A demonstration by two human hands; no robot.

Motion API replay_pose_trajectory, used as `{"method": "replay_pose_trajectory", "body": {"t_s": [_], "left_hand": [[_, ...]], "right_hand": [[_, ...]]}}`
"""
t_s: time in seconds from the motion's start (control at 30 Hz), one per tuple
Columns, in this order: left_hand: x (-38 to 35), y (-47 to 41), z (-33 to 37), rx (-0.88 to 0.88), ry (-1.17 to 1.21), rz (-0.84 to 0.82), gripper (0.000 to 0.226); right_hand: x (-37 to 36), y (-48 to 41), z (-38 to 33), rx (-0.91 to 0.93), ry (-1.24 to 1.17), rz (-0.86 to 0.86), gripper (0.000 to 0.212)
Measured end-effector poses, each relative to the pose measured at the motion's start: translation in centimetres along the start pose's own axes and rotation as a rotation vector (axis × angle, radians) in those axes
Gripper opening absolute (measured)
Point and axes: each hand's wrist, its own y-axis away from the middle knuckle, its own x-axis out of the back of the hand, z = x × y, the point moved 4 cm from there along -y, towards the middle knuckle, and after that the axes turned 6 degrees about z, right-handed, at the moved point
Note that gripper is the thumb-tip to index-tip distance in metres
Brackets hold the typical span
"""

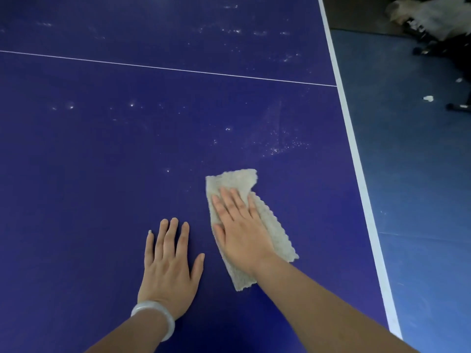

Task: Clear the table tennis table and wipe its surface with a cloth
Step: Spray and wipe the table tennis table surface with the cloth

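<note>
The dark blue table tennis table (pixel 107 159) fills most of the view, with a thin white centre line and a white stripe along its right edge. A folded beige cloth (pixel 274 226) lies flat on it near the right side. My right hand (pixel 239 225) presses on the cloth with straight fingers. To the left of the cloth, my left hand (pixel 169 261) rests flat on the bare surface, fingers spread, a pale bangle on the wrist. White specks and smears (pixel 277 146) dot the surface beyond the cloth and further back.
Blue floor (pixel 413 174) runs along the table's right edge. A small white scrap (pixel 428 98) lies on it. Dark wheeled frame legs (pixel 458 107) and a pale heap of bags (pixel 428 16) sit at the far right.
</note>
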Motion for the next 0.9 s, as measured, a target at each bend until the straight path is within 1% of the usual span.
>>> {"method": "replay_pose_trajectory", "body": {"t_s": [0.03, 0.07, 0.1, 0.13, 0.2, 0.23, 0.27, 0.3, 0.33, 0.37, 0.4, 0.43, 0.5, 0.53, 0.57, 0.6, 0.63, 0.73, 0.77, 0.8, 0.83, 0.9], "left_hand": [[0.0, 0.0, 0.0, 0.001, 0.001, -0.001, 0.073], [0.0, 0.0, 0.0, 0.003, 0.003, -0.001, 0.073], [0.0, -0.1, 0.0, 0.005, 0.003, 0.001, 0.073], [0.0, -0.1, 0.0, 0.004, 0.004, 0.001, 0.072], [-0.1, -0.1, 0.1, 0.002, 0.01, 0.0, 0.072], [-0.1, -0.1, 0.1, 0.004, 0.011, -0.001, 0.072], [-0.1, -0.1, 0.0, 0.006, 0.011, -0.002, 0.071], [-0.1, -0.1, 0.0, 0.008, 0.012, -0.004, 0.071], [0.0, -0.1, 0.1, 0.008, 0.013, -0.006, 0.071], [0.1, 0.0, 0.1, 0.008, 0.015, -0.008, 0.072], [0.1, -0.1, 0.1, 0.009, 0.015, -0.009, 0.072], [0.1, -0.1, 0.1, 0.011, 0.014, -0.011, 0.072], [0.1, -0.1, 0.0, 0.016, 0.015, -0.015, 0.072], [0.1, -0.1, 0.0, 0.017, 0.016, -0.014, 0.072], [0.1, -0.1, -0.1, 0.018, 0.014, -0.015, 0.072], [0.1, -0.1, -0.1, 0.017, 0.013, -0.018, 0.072], [0.1, -0.1, 0.0, 0.016, 0.016, -0.022, 0.072], [0.2, 0.0, 0.0, 0.009, 0.033, -0.024, 0.071], [0.2, 0.0, 0.0, 0.007, 0.039, -0.029, 0.071], [0.2, 0.0, 0.0, 0.008, 0.044, -0.034, 0.071], [0.2, -0.1, 0.0, 0.009, 0.048, -0.036, 0.071], [0.2, -0.1, 0.1, 0.006, 0.061, -0.03, 0.07]], "right_hand": [[0.2, -0.3, 0.6, 0.076, -0.008, -0.01, 0.058], [0.6, -0.6, 2.2, 0.08, -0.012, 0.0, 0.057], [1.1, -1.0, 4.6, 0.012, -0.004, 0.015, 0.057], [1.7, -1.3, 7.5, -0.12, 0.022, 0.045, 0.057], [3.2, -1.1, 13.8, -0.484, 0.065, 0.096, 0.058], [3.8, -0.5, 15.8, -0.639, 0.038, 0.101, 0.059], [3.9, -0.1, 16.7, -0.743, -0.006, 0.089, 0.059], [3.7, 0.2, 16.2, -0.797, -0.042, 0.074, 0.06], [3.2, 0.4, 14.9, -0.807, -0.045, 0.073, 0.061], [2.5, 0.5, 12.7, -0.77, -0.031, 0.082, 0.061], [1.9, 0.5, 10.0, -0.689, -0.026, 0.087, 0.061], [1.3, 0.4, 6.9, -0.575, -0.037, 0.09, 0.061], [0.2, 0.4, 1.0, -0.288, -0.026, 0.077, 0.059], [-0.3, 0.5, -1.1, -0.152, -0.008, 0.053, 0.059], [-0.4, 0.5, -2.0, -0.065, 0.002, 0.031, 0.059], [-0.5, 0.4, -1.6, -0.042, -0.008, 0.018, 0.059], [-0.3, 0.5, -0.4, -0.09, -0.024, 0.01, 0.059], [0.2, 2.7, 4.4, -0.449, 0.003, 0.051, 0.063], [0.3, 3.8, 5.0, -0.515, 0.026, 0.067, 0.064], [0.4, 4.9, 4.6, -0.529, 0.05, 0.084, 0.064], [0.5, 5.9, 3.7, -0.498, 0.072, 0.098, 0.063], [0.3, 7.1, 0.7, -0.319, 0.091, 0.09, 0.061]]}}
